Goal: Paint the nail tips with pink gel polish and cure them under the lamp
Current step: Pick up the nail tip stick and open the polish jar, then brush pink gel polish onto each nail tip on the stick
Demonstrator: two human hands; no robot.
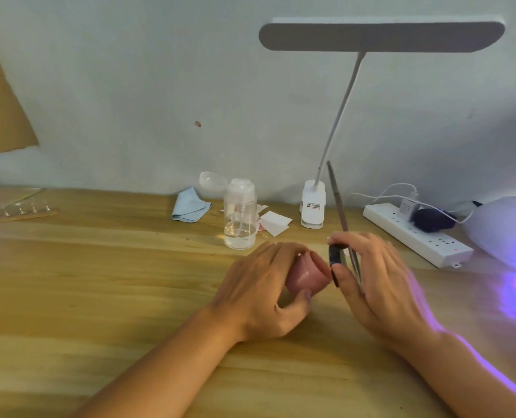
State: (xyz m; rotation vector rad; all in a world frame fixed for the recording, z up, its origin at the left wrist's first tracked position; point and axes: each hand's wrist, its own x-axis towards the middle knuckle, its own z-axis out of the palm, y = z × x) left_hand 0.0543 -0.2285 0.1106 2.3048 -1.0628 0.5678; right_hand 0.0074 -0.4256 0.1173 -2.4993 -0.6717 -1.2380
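Pink gel polish jar point(306, 274) is in the middle of the wooden table point(100, 282), tilted on its side with its mouth turned toward the right. The left hand point(259, 294) grasps it, fingers curled over the top and thumb underneath. I cannot tell whether the jar touches the table or is held just above it.

The right hand point(383, 285) is just beside the jar's mouth. Its thumb and forefinger pinch a black lid point(335, 257), and a thin brush point(341, 212) passes through the same hand, its long handle pointing up and away from the person. The other fingers of this hand are nearly straight. The picture is a little blurred here, so the tip of the brush is not clear.

The nail tips point(18, 211) stand in a row on a stick at the far left edge of the table, well apart from both hands. The curing lamp point(509, 227) sits at the far right and throws purple light on the table and on the right forearm.

Along the wall there are a folded blue cloth point(188, 205), a clear pump bottle point(240, 215) with a little liquid inside, some white paper squares point(274, 223), a white desk lamp point(312, 206) with a bent neck, and a white power strip point(416, 233) with plugs in it.
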